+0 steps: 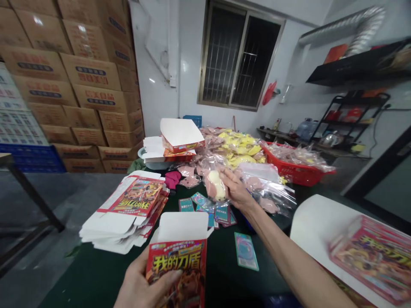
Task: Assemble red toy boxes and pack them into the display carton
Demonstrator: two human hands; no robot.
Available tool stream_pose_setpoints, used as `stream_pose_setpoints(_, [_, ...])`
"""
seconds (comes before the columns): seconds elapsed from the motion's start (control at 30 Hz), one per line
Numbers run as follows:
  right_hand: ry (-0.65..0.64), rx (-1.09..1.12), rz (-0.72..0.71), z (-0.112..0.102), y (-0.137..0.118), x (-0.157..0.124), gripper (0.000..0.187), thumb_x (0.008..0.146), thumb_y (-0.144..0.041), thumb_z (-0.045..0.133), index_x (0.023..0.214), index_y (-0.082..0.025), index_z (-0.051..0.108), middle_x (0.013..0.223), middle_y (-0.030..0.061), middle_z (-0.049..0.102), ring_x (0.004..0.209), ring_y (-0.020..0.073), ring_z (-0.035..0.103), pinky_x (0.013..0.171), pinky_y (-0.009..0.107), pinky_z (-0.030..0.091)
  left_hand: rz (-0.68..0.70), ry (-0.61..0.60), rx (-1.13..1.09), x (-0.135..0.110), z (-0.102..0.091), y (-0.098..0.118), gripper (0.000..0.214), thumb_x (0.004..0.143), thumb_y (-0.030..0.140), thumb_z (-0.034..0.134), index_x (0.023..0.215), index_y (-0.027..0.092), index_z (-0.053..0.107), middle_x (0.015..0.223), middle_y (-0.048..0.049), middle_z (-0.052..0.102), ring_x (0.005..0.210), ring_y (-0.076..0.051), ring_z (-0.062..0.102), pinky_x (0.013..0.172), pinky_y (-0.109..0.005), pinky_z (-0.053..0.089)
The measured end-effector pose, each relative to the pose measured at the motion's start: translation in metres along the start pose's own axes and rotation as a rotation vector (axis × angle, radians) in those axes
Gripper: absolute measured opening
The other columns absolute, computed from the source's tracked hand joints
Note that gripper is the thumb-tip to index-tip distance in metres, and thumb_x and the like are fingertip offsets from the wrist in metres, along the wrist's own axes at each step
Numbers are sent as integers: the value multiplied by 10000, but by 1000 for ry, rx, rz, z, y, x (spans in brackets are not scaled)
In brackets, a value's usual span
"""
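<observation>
My left hand (141, 278) grips a red printed box (189, 269) at the near edge of the table, its white top flap raised. In my right hand (236, 188) is a clear plastic bag holding a pink and cream toy (217, 186), above the table's middle. Below it lie several teal cards (221, 214), partly overlapping. One separate card (246, 251) rests to the right of the red box. Flattened red and white boxes (138, 201) are stacked at the left.
Bagged yellow and pink items (240, 147) are heaped at the back. A red basket (289, 171) of bagged pieces stands behind on the right. More printed boxes (375, 256) are at the near right. Cardboard cartons (96, 98) are piled by the left wall.
</observation>
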State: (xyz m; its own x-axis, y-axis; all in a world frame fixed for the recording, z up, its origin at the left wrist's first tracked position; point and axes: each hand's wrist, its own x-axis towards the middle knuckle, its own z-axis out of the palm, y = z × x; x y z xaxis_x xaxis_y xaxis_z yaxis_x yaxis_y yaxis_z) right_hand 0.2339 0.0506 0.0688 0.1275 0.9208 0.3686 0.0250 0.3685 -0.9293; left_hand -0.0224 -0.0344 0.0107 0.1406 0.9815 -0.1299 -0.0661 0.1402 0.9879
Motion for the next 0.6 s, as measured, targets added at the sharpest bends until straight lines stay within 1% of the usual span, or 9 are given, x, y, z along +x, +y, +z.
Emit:
stream_pose_setpoints(0.07, [-52, 42, 26, -3, -16, -17, 420, 715, -551, 634, 932, -195, 576, 659, -29, 577, 511, 85, 507, 457, 173, 410, 13, -94, 16, 0, 4, 3, 544, 476, 426, 823, 903, 153, 625, 797, -66, 747, 687, -246, 701, 589, -274, 581])
stream_pose_setpoints(0.13, [-139, 61, 45, -6, -29, -30, 497, 685, -600, 643, 948, -183, 580, 675, -17, 588, 532, 91, 517, 450, 171, 394, 24, -183, 35, 0, 5, 4, 494, 536, 398, 803, 921, 148, 619, 872, -74, 744, 750, -235, 701, 641, -265, 577])
stream_pose_setpoints(0.2, [-251, 1, 60, -9, -40, -39, 525, 679, -609, 644, 975, -181, 573, 692, -16, 593, 542, 94, 518, 455, 175, 386, 31, -286, 53, -1, 4, 5, 472, 582, 355, 788, 966, 144, 613, 928, -76, 737, 818, -231, 694, 706, -272, 569])
stream_pose_setpoints(0.23, [-309, -73, 61, -10, -45, -43, 488, 691, -570, 655, 977, -184, 572, 709, -19, 593, 559, 92, 521, 472, 175, 389, 33, -337, 55, -1, 4, 4, 482, 594, 330, 784, 1001, 145, 606, 945, -75, 733, 846, -232, 689, 733, -280, 565])
stream_pose_setpoints(0.33, [-494, -419, 14, -7, -64, -52, 243, 745, -380, 660, 865, -180, 591, 732, -33, 577, 622, 83, 517, 546, 173, 392, 25, -451, 21, -5, 1, 4, 547, 608, 271, 778, 1101, 153, 573, 982, -73, 724, 892, -234, 678, 770, -301, 554])
stream_pose_setpoints(0.4, [-666, -659, -22, -2, -78, -56, 146, 768, -319, 635, 770, -177, 602, 671, -44, 557, 602, 78, 493, 544, 174, 364, 21, -462, 1, -8, 1, 4, 529, 619, 264, 767, 1099, 147, 577, 979, -76, 723, 885, -235, 679, 759, -303, 553])
stream_pose_setpoints(0.5, [-889, -1006, -30, 9, -95, -62, 138, 777, -290, 635, 686, -187, 618, 560, -59, 511, 513, 70, 424, 485, 190, 276, 52, -445, 17, -11, 2, 3, 513, 635, 266, 755, 1105, 153, 581, 970, -67, 722, 866, -223, 680, 752, -296, 548])
stream_pose_setpoints(0.53, [-931, -1123, -38, 13, -99, -64, 132, 766, -279, 647, 671, -190, 622, 548, -57, 507, 502, 71, 411, 479, 202, 254, 69, -453, 45, -11, 4, 3, 515, 640, 265, 753, 1113, 159, 580, 965, -62, 722, 862, -219, 678, 752, -294, 545])
stream_pose_setpoints(0.6, [-961, -1354, -74, 25, -104, -69, 138, 745, -255, 656, 633, -185, 617, 537, -40, 513, 497, 83, 407, 477, 230, 226, 120, -479, 141, -10, 8, 2, 494, 643, 271, 752, 1100, 166, 593, 934, -51, 723, 840, -213, 675, 734, -287, 541])
